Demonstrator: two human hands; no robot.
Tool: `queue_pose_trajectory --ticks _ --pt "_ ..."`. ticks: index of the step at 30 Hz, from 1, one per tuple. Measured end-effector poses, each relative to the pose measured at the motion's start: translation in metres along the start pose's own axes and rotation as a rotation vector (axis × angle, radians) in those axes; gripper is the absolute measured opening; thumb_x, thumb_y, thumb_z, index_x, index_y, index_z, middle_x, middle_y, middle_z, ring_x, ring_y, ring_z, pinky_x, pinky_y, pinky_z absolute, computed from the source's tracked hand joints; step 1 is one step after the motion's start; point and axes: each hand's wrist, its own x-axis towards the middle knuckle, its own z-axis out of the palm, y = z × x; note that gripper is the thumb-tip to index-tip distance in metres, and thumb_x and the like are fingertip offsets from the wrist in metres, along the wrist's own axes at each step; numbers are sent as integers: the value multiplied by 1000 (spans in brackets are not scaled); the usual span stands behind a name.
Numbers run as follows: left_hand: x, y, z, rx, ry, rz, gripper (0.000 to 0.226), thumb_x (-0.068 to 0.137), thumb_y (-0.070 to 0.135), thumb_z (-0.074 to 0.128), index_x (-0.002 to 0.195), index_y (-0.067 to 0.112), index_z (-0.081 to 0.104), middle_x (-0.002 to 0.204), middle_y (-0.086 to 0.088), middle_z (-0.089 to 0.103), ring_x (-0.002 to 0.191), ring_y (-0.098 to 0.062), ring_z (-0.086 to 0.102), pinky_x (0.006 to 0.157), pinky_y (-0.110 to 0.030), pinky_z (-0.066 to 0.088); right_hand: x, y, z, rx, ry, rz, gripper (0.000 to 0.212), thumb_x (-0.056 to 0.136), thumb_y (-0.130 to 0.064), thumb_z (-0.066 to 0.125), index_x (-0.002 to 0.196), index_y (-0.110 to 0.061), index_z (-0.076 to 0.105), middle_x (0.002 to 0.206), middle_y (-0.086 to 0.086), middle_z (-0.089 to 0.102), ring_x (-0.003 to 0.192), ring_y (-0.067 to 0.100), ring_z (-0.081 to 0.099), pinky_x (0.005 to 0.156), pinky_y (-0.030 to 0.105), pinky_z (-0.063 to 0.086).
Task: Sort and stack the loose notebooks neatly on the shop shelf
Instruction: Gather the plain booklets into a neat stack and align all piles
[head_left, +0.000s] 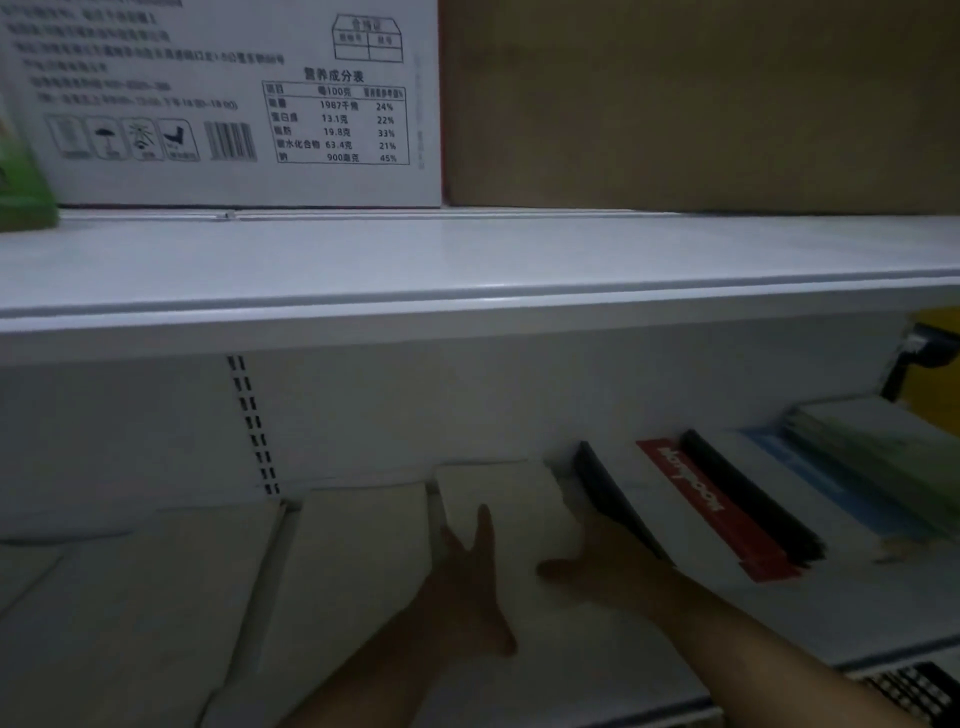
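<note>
Shelf (415, 415): left hand (467, 587) spread flat on white notebooks (493, 493). Right hand (597, 566) against leaning notebooks (691, 499), grip unclear. Boxes (208, 104) above.

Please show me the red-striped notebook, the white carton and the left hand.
red-striped notebook (707, 508), head view, on its red band.
white carton (234, 104), head view, on its printed front.
left hand (467, 587), head view, back of the hand.

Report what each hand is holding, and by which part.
Left hand lies flat on the white notebook stack, holding nothing. Right hand meets the near edge of the tilted white notebook with a black spine; a grip cannot be told.
</note>
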Motion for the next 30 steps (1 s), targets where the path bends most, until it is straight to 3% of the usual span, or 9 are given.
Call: queue_pose_trajectory --ticks 3,5,8,13,18,23,25,27,30 --pt "3 1 -4 46 -36 -43 138 64 28 85 144 21 -27 143 -26 -41 142 -35 22 103 -33 41 -2 10 -9 -141 -162 -18 126 61 -57 79 151 -30 -5 158 -10 0 145 12 12 109 21 27" --pt "4 -2 -8 13 -45 -37 137 64 24 85 144 28 -27 152 -24 -25 139 -31 31 95 -30 45 -4 16 -13 -252 -282 14 130 59 -57 81 149 -33 -10 159 -5 -9 146 15 5 112 25 25" --pt "5 -5 -9 30 -52 -60 135 65 22 84 145 30 -24 156 -23 0 135 -30 38 97 -29 43 -3 22 -13 -327 -260 -38 120 66 -42 82 150 -29 -3 159 1 2 145 18 10 115 31 26" --pt "6 2 -3 169 -55 -96 134 65 15 84 147 27 -21 150 -20 31 126 -30 48 95 -32 46 -7 21 -18 -331 -216 -143 108 74 -36 79 152 -23 5 158 -2 13 144 15 15 111 20 21" --pt "1 4 -4 100 -25 -153 133 62 13 84 148 33 -14 149 -13 36 127 -27 47 85 -23 44 -7 23 -15 -454 -216 -166 107 77 -45 72 151 -26 -3 159 10 0 146 24 9 116 30 18" --pt "-6 12 -3 -39 -5 -188 125 66 3 81 151 29 -6 149 -17 32 115 -30 55 59 -21 43 -7 20 -14 -547 -253 -157 104 82 -46 67 151 -22 -8 157 19 -9 146 31 8 116 34 20" --pt "-9 18 -2 -202 -17 -213 123 66 0 81 151 25 -4 157 -14 8 134 -28 36 69 -18 44 -7 17 -11 -607 -259 -149 102 84 -46 64 151 -22 -9 156 22 -9 145 34 10 115 36 24" --pt "-16 22 -5 -292 -10 -216 122 66 7 83 152 27 -1 158 -10 -15 143 -24 18 90 -23 44 -8 16 -9 -647 -260 -130 101 84 -47 62 150 -23 -11 155 22 -12 144 34 12 115 36 27" --pt "-36 13 -21 -246 46 -200 103 79 28 74 151 30 1 157 -3 -21 147 -24 0 113 -43 29 -15 7 -9 -754 -243 -100 105 82 -56 60 150 -22 -13 156 21 -13 146 33 8 116 35 23"
